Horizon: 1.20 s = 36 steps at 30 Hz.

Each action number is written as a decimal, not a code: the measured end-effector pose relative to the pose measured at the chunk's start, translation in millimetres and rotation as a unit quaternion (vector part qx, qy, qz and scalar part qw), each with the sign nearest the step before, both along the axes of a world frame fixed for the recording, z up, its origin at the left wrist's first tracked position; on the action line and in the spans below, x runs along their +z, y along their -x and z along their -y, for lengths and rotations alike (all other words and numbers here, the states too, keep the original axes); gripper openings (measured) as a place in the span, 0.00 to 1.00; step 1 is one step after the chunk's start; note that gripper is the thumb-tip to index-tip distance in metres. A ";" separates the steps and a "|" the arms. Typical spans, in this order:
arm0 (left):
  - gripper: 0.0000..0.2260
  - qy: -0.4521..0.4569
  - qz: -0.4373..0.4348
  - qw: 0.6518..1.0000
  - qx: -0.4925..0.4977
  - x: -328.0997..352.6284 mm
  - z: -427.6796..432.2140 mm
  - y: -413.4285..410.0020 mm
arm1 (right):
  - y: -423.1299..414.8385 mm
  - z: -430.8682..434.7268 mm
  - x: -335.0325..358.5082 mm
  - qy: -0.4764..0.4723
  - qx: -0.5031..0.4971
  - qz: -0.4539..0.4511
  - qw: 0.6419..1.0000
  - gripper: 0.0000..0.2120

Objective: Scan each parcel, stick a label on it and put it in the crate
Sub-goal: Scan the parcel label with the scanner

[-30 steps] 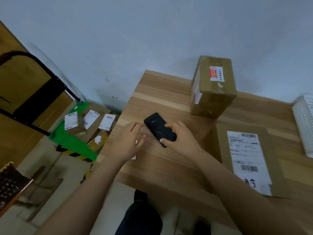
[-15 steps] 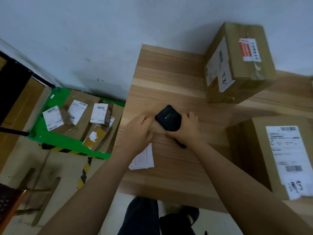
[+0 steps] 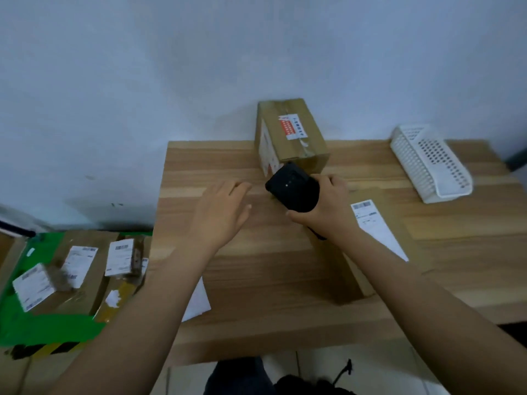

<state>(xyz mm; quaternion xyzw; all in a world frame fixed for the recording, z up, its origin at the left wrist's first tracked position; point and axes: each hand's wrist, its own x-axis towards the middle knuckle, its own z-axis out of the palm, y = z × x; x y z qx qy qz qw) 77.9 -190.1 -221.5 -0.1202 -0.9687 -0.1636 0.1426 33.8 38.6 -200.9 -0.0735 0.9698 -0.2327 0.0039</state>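
My right hand [image 3: 325, 206] grips a black handheld scanner [image 3: 293, 186], held just in front of a tall cardboard parcel [image 3: 293, 135] with a red-and-white sticker that stands at the back of the wooden table [image 3: 216, 158]. My left hand [image 3: 221, 212] hovers open over the table left of the scanner, holding nothing. A flat cardboard parcel [image 3: 396, 220] with a white shipping label lies under my right forearm. A white label sheet [image 3: 198, 302] lies near the table's front edge, partly hidden by my left arm. The green crate [image 3: 42, 329] sits on the floor at the left with several labelled parcels inside.
A white perforated plastic basket [image 3: 430, 163] lies on the table at the back right. A pale wall runs behind the table. Black-and-yellow striped tape [image 3: 42, 349] marks the floor by the crate.
The view has swung up and to the right. My right hand has carried the scanner towards the tall parcel, and my left hand has come away from the scanner and opened.
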 end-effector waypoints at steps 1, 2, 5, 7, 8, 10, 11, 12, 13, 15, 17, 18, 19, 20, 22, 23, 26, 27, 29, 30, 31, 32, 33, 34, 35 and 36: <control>0.16 -0.001 -0.009 1.000 -0.007 7.3 -13.3 4.0 | 1.2 -15.8 7.2 -0.004 -0.007 -0.006 1.000 0.38; 0.17 0.003 -0.015 1.000 -0.013 12.8 -27.1 8.2 | 3.4 -32.3 12.7 -0.003 -0.014 -0.003 1.000 0.38; 0.18 0.024 -0.014 0.999 -0.029 25.8 -68.5 17.4 | 11.8 -81.0 20.8 0.030 -0.033 -0.004 0.999 0.37; 0.19 0.033 -0.011 0.999 -0.022 30.5 -97.0 20.7 | 19.8 -112.5 22.4 0.042 -0.037 -0.019 0.998 0.36; 0.20 0.039 -0.007 0.999 -0.011 31.5 -111.5 21.2 | 24.1 -127.6 22.6 0.036 -0.027 -0.022 0.999 0.36; 0.20 0.049 -0.003 0.999 0.011 31.9 -140.1 21.1 | 33.2 -156.3 23.4 0.006 0.018 -0.033 0.999 0.37; 0.20 0.051 0.002 0.998 0.021 32.2 -153.8 20.8 | 37.3 -169.9 24.2 -0.008 0.046 -0.041 0.998 0.37; 0.19 0.056 0.004 0.998 0.030 32.0 -167.2 19.8 | 40.4 -182.8 25.3 -0.019 0.075 -0.053 0.996 0.36; 0.18 0.065 0.006 0.997 0.036 31.8 -179.6 18.7 | 43.3 -194.1 26.6 -0.033 0.103 -0.073 0.991 0.35; 0.17 0.085 0.012 0.995 0.050 31.6 -199.8 15.3 | 47.3 -210.7 30.5 -0.079 0.158 -0.125 0.976 0.31; 0.17 0.093 0.028 0.992 0.077 30.7 -214.2 10.0 | 51.8 -222.0 34.5 -0.143 0.212 -0.156 0.954 0.30; 0.17 0.096 0.035 0.991 0.091 30.7 -219.8 6.1 | 54.7 -226.3 36.7 -0.174 0.239 -0.164 0.941 0.29; 0.18 0.103 0.038 0.989 0.101 30.4 -224.6 1.8 | 57.6 -229.5 40.5 -0.204 0.266 -0.175 0.926 0.28; 0.18 0.111 0.041 0.987 0.108 30.6 -228.9 -2.0 | 61.2 -231.7 44.6 -0.238 0.294 -0.192 0.906 0.27; 0.18 0.113 0.043 0.985 0.124 32.0 -237.4 -8.4 | 66.5 -232.1 56.0 -0.313 0.352 -0.236 0.850 0.23; 0.18 0.111 0.044 0.984 0.133 33.1 -241.8 -11.0 | 67.6 -230.8 62.9 -0.345 0.376 -0.257 0.821 0.22; 0.20 0.124 0.041 0.979 0.154 36.0 -254.0 -15.8 | 68.0 -224.8 79.1 -0.410 0.427 -0.318 0.741 0.19; 0.20 0.127 0.041 0.978 0.159 36.6 -257.4 -16.5 | 67.8 -223.1 81.9 -0.423 0.438 -0.330 0.721 0.18; 0.21 0.123 0.045 0.978 0.161 37.5 -263.2 -16.5 | 68.6 -220.9 85.0 -0.442 0.452 -0.348 0.692 0.16; 0.21 0.123 0.047 0.978 0.161 38.0 -265.4 -16.1 | 70.1 -220.7 86.0 -0.450 0.457 -0.355 0.680 0.15; 0.21 0.125 0.047 0.978 0.161 39.0 -267.6 -16.0 | 72.1 -220.6 87.1 -0.457 0.460 -0.361 0.670 0.14; 0.22 0.128 0.044 0.977 0.162 39.5 -269.0 -16.1 | 74.6 -220.4 88.3 -0.465 0.462 -0.365 0.662 0.14; 0.21 0.128 0.041 0.977 0.163 40.4 -270.0 -16.3 | 77.1 -219.8 89.3 -0.475 0.464 -0.367 0.651 0.13; 0.21 0.127 0.039 0.978 0.163 41.1 -270.5 -16.3 | 78.7 -219.1 90.6 -0.486 0.465 -0.371 0.640 0.13; 0.21 0.125 0.038 0.978 0.164 41.8 -270.7 -16.6 | 79.8 -218.2 92.2 -0.493 0.465 -0.376 0.632 0.12; 0.21 0.124 0.036 0.978 0.165 42.2 -270.6 -17.0 | 80.2 -217.5 93.7 -0.494 0.464 -0.381 0.629 0.11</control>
